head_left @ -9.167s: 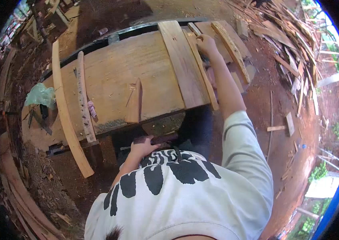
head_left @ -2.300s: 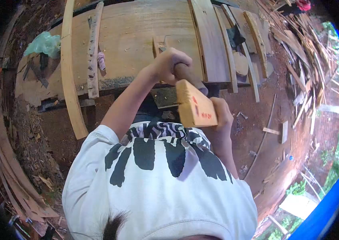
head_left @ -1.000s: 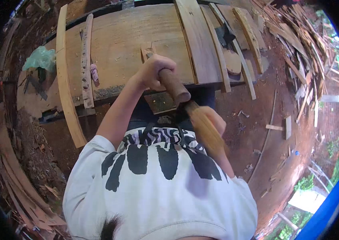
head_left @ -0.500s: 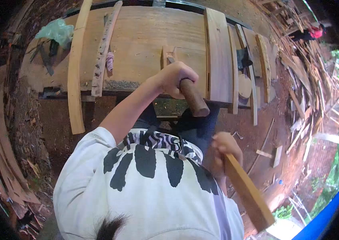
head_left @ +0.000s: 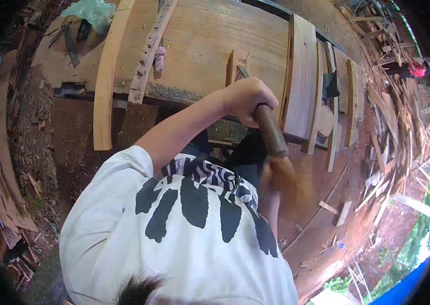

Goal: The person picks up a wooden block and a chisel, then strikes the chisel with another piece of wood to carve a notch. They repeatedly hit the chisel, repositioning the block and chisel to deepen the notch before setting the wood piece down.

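Note:
My left hand [head_left: 253, 99] is wrapped around the thick round wooden handle [head_left: 271, 131] of a chisel. The chisel's blade [head_left: 244, 72] slants onto a small wooden workpiece [head_left: 232, 66] on the bench. Blurred by motion, my right hand [head_left: 272, 177] grips a squared wooden club [head_left: 295, 184]. The club is just below the butt of the chisel handle and overlaps it in this view.
The workpiece lies on a wide wooden bench [head_left: 202, 38]. Left of it are two long strips, a pinkish roll [head_left: 159, 59] and a green plastic bag [head_left: 91, 14]. A broad board [head_left: 298, 76] and several strips lie right. Scrap wood [head_left: 400, 119] covers the ground beyond.
My right hand has swung the wooden club up from the lower right to near the chisel's butt. My left hand keeps its grip on the chisel. The whole view has shifted and tilted.

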`<control>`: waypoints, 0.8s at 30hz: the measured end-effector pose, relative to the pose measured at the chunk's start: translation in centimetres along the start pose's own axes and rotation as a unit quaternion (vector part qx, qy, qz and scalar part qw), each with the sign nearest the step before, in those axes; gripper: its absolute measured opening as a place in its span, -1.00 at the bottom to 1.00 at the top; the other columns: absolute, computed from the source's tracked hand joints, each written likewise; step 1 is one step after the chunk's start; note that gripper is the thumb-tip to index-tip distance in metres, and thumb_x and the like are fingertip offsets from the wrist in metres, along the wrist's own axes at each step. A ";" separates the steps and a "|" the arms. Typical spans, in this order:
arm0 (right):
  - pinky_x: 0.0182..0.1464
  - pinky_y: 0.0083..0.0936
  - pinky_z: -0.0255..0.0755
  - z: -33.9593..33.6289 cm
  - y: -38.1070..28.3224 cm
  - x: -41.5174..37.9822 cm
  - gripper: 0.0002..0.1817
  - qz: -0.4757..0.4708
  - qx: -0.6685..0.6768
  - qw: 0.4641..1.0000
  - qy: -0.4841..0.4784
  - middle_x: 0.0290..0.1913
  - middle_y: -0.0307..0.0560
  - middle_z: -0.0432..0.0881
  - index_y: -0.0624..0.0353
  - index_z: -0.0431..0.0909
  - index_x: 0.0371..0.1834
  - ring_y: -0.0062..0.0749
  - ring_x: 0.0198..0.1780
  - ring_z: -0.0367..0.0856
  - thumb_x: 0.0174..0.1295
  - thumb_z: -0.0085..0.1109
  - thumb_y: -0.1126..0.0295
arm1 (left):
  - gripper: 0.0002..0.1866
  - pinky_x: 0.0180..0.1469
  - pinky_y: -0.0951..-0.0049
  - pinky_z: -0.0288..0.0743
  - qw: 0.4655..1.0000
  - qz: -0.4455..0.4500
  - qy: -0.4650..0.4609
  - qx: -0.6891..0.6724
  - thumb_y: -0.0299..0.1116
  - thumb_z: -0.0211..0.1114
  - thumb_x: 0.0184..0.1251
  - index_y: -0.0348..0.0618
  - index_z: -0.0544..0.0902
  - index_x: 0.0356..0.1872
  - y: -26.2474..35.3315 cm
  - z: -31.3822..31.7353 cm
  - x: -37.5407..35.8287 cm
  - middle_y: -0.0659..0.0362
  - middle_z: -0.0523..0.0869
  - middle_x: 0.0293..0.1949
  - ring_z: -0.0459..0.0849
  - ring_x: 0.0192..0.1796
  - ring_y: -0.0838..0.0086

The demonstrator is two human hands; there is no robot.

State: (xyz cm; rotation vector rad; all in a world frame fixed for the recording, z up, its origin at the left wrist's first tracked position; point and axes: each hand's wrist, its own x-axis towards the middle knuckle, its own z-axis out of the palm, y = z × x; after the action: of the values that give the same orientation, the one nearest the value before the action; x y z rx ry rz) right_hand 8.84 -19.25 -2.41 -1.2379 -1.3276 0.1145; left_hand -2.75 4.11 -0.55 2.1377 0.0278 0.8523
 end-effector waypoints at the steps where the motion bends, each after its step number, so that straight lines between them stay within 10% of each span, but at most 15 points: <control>1: -0.20 -0.33 0.48 0.0 0.3 -0.3 -0.84 0.157 -0.172 0.966 -0.112 -0.39 -0.01 0.56 0.25 0.47 -0.30 -0.14 -0.37 0.55 0.13 0.22 0.45 | -0.72 -0.41 0.25 0.42 1.000 -0.008 0.016 -0.006 -0.30 0.44 -0.37 -0.06 0.48 -0.63 0.0 0.0 0.1 0.08 0.54 -0.60 0.59 -0.46 0.08; 9: -0.19 -0.32 0.52 0.7 -1.8 2.5 -0.80 -0.157 0.209 0.960 0.102 -0.36 0.01 0.60 0.25 0.50 -0.20 -0.10 -0.35 0.58 0.13 0.21 0.46 | -0.70 -0.42 0.26 0.41 0.999 0.018 -0.020 0.043 -0.33 0.42 -0.43 -0.07 0.46 -0.62 -0.1 0.3 -0.1 0.11 0.52 -0.60 0.57 -0.45 0.09; 12: -0.05 -0.31 0.43 0.4 0.0 -1.4 -0.81 0.196 -0.194 0.950 -0.149 -0.22 -0.03 0.57 0.15 0.45 -0.23 -0.17 -0.14 0.53 0.09 0.16 0.55 | -0.70 -0.42 0.25 0.42 0.999 0.001 -0.011 0.035 -0.35 0.42 -0.43 -0.08 0.46 -0.62 -0.1 0.3 0.1 0.12 0.53 -0.59 0.58 -0.44 0.10; 13: -0.06 -0.35 0.43 0.3 -0.2 -1.2 -0.76 0.235 -0.130 0.955 -0.127 -0.21 -0.04 0.58 0.16 0.47 -0.15 -0.23 -0.14 0.53 0.09 0.17 0.59 | -0.66 -0.43 0.28 0.40 1.000 -0.007 -0.001 0.025 -0.38 0.41 -0.48 -0.10 0.42 -0.59 -0.4 0.1 0.3 0.13 0.51 -0.58 0.55 -0.45 0.11; 17: -0.05 -0.42 0.42 -0.3 -2.4 0.6 -0.75 0.084 0.122 0.989 -0.003 -0.17 -0.07 0.60 0.18 0.48 -0.13 -0.28 -0.13 0.54 0.11 0.15 0.62 | -0.66 -0.41 0.26 0.42 1.000 -0.001 -0.024 0.009 -0.41 0.42 -0.49 -0.12 0.42 -0.59 -0.5 -0.1 0.2 0.13 0.52 -0.56 0.56 -0.44 0.10; 20: 0.00 -0.40 0.46 -0.9 -2.4 -0.1 -0.87 0.139 -0.171 0.969 -0.110 -0.25 -0.05 0.64 0.20 0.51 -0.27 -0.24 -0.18 0.63 0.10 0.15 0.53 | -0.66 -0.38 0.26 0.44 0.998 0.009 -0.051 0.041 -0.42 0.43 -0.48 -0.13 0.45 -0.57 -0.2 -0.2 0.4 0.12 0.53 -0.54 0.58 -0.41 0.10; 21: 0.02 -0.45 0.43 0.4 -1.6 -0.8 -0.85 0.298 -0.026 0.949 -0.099 -0.26 -0.10 0.60 0.17 0.48 -0.24 -0.30 -0.15 0.58 0.11 0.13 0.54 | -0.66 -0.38 0.26 0.45 0.998 -0.004 -0.048 0.039 -0.41 0.43 -0.47 -0.12 0.45 -0.57 -0.4 -0.2 0.4 0.12 0.53 -0.54 0.58 -0.40 0.10; 24: -0.04 -0.51 0.45 -0.5 -3.6 -0.1 -0.83 0.297 0.044 0.953 -0.035 -0.24 -0.09 0.57 0.19 0.45 -0.20 -0.29 -0.19 0.57 0.12 0.11 0.51 | -0.66 -0.37 0.25 0.45 0.997 -0.005 -0.056 0.044 -0.40 0.44 -0.47 -0.12 0.46 -0.57 -0.8 -0.6 0.6 0.13 0.53 -0.54 0.58 -0.39 0.10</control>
State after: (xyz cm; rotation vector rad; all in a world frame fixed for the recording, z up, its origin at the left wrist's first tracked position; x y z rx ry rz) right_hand 7.11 -21.15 0.22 -1.5337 -0.9584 0.6417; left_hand -2.37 5.23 -0.53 2.2634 0.0191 0.7361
